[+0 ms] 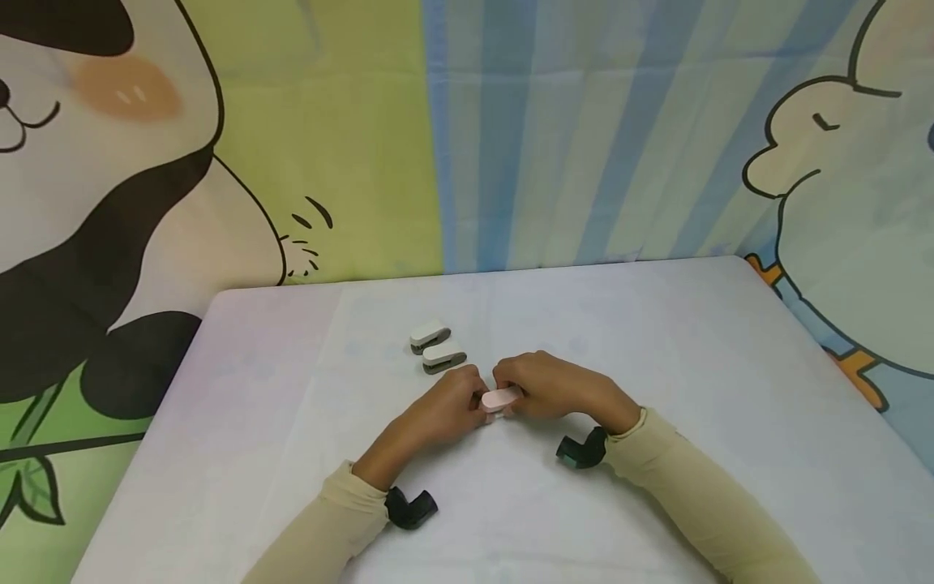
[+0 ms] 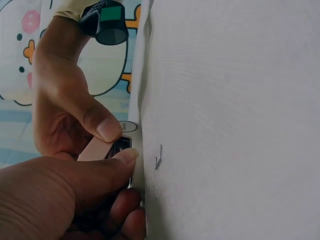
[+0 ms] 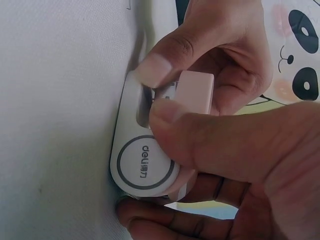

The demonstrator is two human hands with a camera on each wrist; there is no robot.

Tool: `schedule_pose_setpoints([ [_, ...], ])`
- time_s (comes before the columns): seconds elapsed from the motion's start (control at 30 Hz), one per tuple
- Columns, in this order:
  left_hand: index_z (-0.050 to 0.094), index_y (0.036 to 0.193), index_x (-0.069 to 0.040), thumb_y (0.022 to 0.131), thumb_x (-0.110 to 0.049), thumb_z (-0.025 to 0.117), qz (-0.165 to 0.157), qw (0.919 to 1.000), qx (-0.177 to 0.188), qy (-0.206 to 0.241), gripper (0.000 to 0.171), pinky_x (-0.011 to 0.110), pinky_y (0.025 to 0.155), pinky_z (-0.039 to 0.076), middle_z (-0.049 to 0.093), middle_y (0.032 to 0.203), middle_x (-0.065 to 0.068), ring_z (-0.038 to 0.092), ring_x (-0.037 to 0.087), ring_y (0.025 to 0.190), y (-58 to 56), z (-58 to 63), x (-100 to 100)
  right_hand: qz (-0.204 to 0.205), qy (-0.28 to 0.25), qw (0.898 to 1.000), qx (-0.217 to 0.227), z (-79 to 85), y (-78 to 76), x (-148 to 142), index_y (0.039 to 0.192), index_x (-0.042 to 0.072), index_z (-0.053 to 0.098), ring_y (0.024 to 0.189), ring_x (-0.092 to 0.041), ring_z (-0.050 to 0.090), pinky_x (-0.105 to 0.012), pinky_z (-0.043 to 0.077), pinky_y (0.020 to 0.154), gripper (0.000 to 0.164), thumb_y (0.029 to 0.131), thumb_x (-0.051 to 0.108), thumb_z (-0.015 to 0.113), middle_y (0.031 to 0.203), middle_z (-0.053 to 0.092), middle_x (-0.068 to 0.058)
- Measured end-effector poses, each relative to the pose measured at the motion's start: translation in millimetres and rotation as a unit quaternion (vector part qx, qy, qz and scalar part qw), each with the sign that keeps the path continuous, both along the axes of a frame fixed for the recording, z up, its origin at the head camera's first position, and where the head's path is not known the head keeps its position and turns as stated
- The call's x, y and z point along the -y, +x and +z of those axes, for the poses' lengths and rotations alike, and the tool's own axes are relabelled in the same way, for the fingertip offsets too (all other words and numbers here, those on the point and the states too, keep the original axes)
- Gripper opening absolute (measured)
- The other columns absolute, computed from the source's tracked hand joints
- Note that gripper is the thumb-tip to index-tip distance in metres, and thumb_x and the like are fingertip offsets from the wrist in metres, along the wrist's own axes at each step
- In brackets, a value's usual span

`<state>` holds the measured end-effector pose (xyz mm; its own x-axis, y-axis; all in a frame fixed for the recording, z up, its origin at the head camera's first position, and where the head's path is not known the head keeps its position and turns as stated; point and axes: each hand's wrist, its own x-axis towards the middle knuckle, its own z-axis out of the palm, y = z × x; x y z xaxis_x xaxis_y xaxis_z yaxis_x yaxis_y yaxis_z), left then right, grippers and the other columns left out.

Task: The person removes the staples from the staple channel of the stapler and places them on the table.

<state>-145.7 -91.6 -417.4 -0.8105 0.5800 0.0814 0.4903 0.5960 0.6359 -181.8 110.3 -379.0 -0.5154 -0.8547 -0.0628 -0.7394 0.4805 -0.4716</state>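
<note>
Both hands hold a small pink-and-white stapler (image 1: 501, 399) low over the table. In the right wrist view the stapler (image 3: 196, 92) shows a pink arm lifted from its white body, with a round printed mark on the side. My left hand (image 1: 450, 403) grips its left end. At the other end my right hand (image 1: 554, 385) holds it between thumb and fingers. Both thumbs press at the gap between arm and body, where dark metal parts show in the left wrist view. Fingers hide much of the stapler's underside.
Two white-and-grey staplers, a farther one (image 1: 430, 335) and a nearer one (image 1: 443, 355), lie side by side beyond my left hand. A loose bent staple (image 2: 159, 157) lies on the white-covered table (image 1: 657, 341). Printed cartoon curtains (image 1: 554, 162) hang behind the table.
</note>
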Motion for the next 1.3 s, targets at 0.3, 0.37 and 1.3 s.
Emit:
schedule_pose_setpoints([
  [0.3, 0.067, 0.084, -0.003, 0.08, -0.004, 0.078, 0.036, 0.9984, 0.041, 0.015, 0.011, 0.024, 0.057, 0.042, 0.049, 0.075, 0.0, 0.048, 0.011, 0.066, 2.3, 0.9, -3, 0.02, -0.013, 1.0, 0.004, -2.9, -4.6, -4, 0.08, 0.015, 0.056, 0.066, -0.007, 0.041, -0.025, 0.036, 0.061, 0.023, 0.081, 0.007, 0.078, 0.072, 0.049, 0.006],
  [0.37, 0.067, 0.085, -0.003, 0.08, -0.003, 0.078, 0.045, 0.9971, 0.057, 0.02, 0.012, 0.024, 0.057, 0.043, 0.05, 0.076, 0.001, 0.049, 0.011, 0.066, 3.2, 0.3, -2, 0.025, -0.017, 1.0, 0.004, -4.8, -5.3, -5, 0.08, 0.016, 0.056, 0.065, -0.007, 0.042, -0.024, 0.037, 0.06, 0.022, 0.082, 0.009, 0.077, 0.072, 0.05, 0.006],
  [1.3, 0.066, 0.089, -0.004, 0.081, -0.006, 0.078, 0.043, 0.9952, 0.087, 0.015, 0.015, 0.026, 0.064, 0.045, 0.052, 0.081, 0.0, 0.052, 0.011, 0.072, 2.8, -2.4, -2, -0.035, 0.043, 0.996, 0.074, 8.6, -10.6, -28, 0.08, 0.018, 0.057, 0.062, -0.006, 0.047, -0.024, 0.039, 0.055, 0.016, 0.079, 0.012, 0.072, 0.07, 0.052, 0.01],
])
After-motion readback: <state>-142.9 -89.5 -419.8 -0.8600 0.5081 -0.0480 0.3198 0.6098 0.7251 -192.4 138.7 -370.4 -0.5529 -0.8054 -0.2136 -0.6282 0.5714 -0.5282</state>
